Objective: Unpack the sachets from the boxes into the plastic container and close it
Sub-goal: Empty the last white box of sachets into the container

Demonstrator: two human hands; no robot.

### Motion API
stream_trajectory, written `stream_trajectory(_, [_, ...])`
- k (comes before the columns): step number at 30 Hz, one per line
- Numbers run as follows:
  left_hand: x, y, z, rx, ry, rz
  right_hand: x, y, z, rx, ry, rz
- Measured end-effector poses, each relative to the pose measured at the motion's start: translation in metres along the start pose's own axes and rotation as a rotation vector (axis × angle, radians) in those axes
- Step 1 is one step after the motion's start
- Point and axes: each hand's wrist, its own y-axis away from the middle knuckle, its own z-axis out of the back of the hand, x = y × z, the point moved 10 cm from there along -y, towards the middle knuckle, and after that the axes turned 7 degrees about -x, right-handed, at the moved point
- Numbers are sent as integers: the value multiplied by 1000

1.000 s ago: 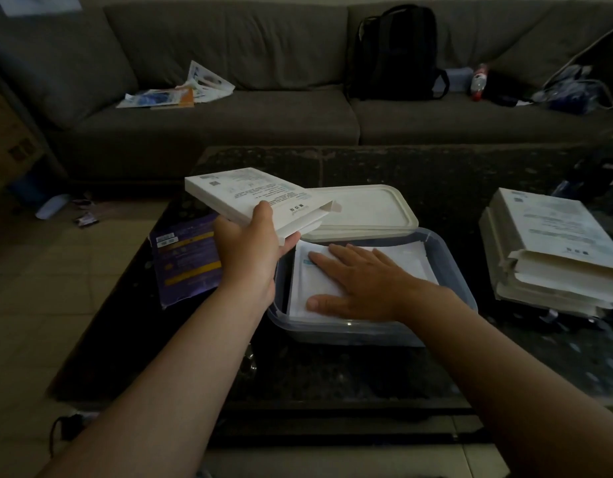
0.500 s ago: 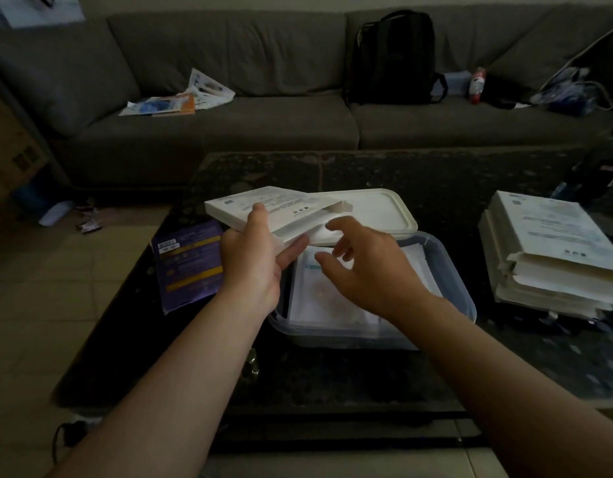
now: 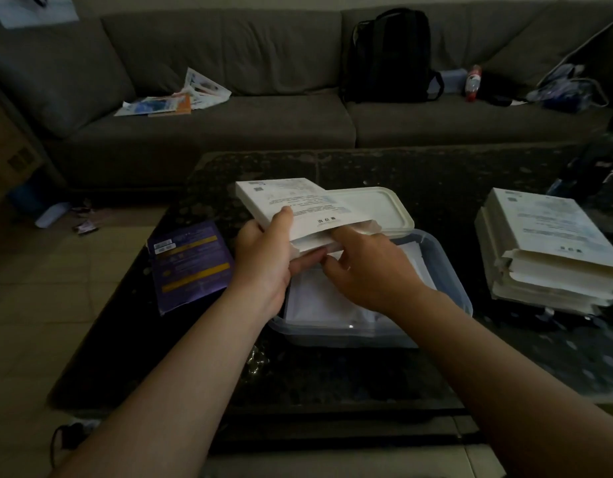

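Note:
My left hand (image 3: 263, 263) grips a flat white box (image 3: 291, 205) by its near edge, thumb on top, holding it above the clear plastic container (image 3: 450, 281). The box's open end faces right. My right hand (image 3: 363, 270) reaches into that open end, its fingertips hidden inside the box; whether they hold a sachet cannot be seen. White sachets (image 3: 319, 305) lie in the container. The container's white lid (image 3: 384, 208) lies just behind it on the dark table.
A stack of white boxes (image 3: 546, 250) sits on the table's right side. A purple flat packet (image 3: 189, 263) lies at the left edge. Behind the table stands a grey sofa (image 3: 229, 125) with papers, a black backpack (image 3: 389, 56) and a bottle.
My right hand lifted off the sachets in the container and moved up into the box's open end. My left hand brought the box rightward, over the container.

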Motion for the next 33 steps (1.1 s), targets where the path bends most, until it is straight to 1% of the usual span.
stream_trajectory(4, [0, -1, 0, -6, 25, -11, 2, -1, 8, -63, 40, 71])
stream_trajectory(9, [-3, -4, 11, -85, 26, -25, 10, 3, 38, -223, 4, 144])
stream_trajectory(11, [-5, -5, 14, -107, 36, -32, 0, 4, 46, -255, -110, 66])
stream_trajectory(14, [-8, -6, 16, -113, 30, -51, -24, 3, 54, -273, -411, -165])
stream_trajectory(18, [-10, -4, 13, -111, 5, -87, -47, 2, 75, -386, -458, -288])
stream_trajectory(22, [-11, -3, 8, -95, -78, -146, -63, 10, 92, -413, -750, -356])
stream_trajectory(25, [-13, 0, 4, -91, -126, -192, -84, 16, 99, -465, -888, -437])
stream_trajectory(27, [-12, 1, 3, -98, -123, -202, -98, 19, 100, -480, -917, -508])
stream_trajectory(29, [-12, 1, 3, -104, -121, -213, -108, 21, 99, -456, -888, -561])
stream_trajectory(33, [-13, -1, 7, -141, -139, -234, -109, 21, 94, -357, -725, -562])
